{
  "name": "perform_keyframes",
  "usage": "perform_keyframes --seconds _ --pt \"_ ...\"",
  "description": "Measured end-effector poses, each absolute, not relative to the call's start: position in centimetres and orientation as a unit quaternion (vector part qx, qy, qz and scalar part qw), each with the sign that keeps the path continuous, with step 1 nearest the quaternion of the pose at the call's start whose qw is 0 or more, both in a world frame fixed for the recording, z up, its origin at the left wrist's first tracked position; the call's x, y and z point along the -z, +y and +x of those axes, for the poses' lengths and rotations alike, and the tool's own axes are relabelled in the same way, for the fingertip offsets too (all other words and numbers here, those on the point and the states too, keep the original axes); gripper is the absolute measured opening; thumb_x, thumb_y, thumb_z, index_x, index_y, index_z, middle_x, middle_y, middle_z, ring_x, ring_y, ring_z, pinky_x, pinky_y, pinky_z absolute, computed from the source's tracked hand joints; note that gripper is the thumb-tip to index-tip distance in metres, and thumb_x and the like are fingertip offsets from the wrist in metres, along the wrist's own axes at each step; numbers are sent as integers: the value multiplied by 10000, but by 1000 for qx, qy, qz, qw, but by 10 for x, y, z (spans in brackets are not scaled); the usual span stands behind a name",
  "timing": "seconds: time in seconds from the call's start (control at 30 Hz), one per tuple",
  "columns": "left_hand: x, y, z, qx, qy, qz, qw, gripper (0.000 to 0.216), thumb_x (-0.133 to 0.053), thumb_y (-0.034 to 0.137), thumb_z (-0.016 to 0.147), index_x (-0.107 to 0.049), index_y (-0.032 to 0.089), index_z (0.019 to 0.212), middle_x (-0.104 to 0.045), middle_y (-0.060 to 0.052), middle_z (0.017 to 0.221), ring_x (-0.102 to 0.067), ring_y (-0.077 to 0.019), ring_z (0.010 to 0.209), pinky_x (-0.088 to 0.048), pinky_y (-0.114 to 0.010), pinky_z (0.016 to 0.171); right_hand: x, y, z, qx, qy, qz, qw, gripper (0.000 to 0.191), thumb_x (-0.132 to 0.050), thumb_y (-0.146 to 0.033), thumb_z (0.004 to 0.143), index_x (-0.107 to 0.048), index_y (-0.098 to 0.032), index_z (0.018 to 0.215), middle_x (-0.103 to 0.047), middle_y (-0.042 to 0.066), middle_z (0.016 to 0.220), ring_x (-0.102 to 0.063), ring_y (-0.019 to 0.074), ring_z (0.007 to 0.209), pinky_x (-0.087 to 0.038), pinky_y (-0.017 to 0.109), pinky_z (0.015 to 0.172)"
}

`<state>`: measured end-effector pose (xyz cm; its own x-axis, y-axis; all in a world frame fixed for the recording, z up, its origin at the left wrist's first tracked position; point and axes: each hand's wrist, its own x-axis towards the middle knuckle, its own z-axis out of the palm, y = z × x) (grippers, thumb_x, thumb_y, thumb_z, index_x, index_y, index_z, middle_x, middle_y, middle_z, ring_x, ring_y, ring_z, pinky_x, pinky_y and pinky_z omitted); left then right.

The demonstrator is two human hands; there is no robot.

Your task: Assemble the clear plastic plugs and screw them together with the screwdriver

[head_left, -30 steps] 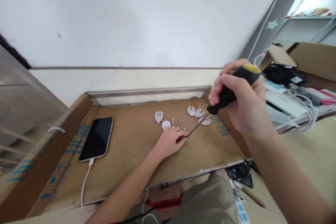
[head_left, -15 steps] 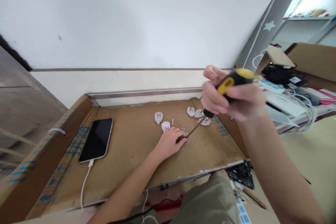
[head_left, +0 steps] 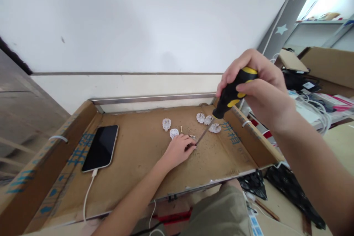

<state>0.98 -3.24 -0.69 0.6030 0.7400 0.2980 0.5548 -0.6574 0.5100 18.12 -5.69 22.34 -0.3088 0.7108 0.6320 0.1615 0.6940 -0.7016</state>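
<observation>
My right hand [head_left: 257, 81] grips the black and yellow handle of a screwdriver [head_left: 230, 96], raised above the cardboard. Its metal shaft slants down and left, its tip meeting the fingertips of my left hand [head_left: 181, 148]. The left hand rests on the cardboard with thumb and fingers pinched around something small, mostly hidden by the fingers. Just behind it lies a white plug part [head_left: 174, 133], with another white plug with pins [head_left: 166, 124] farther back. Several white plug pieces [head_left: 200, 118] sit near the right side, beyond the screwdriver shaft. A small brass-coloured piece [head_left: 181, 129] lies between the groups.
The cardboard tray [head_left: 132, 155] has raised side walls and small dark specks scattered near my hands. A phone [head_left: 101, 148] with a white cable [head_left: 89, 195] lies at left. A white wall [head_left: 155, 25] stands behind. Boxes and cables [head_left: 315, 107] are piled at right.
My right hand has changed its hold on the screwdriver handle, the palm now more over its top and the wrist shifted right. My left hand stays in place.
</observation>
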Motion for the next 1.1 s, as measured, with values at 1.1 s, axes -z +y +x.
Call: perform_keyframes --seconds 1.1 --pt "6 -33 9 -262 374 868 195 85 -573 266 855 -631 216 893 -648 -6 892 -553 -174 870 -403 -318 828 -249 -65 205 -39 -794 -455 401 191 -499 -404 828 -556 -226 869 -578 20 835 -476 58 590 -412 238 554"
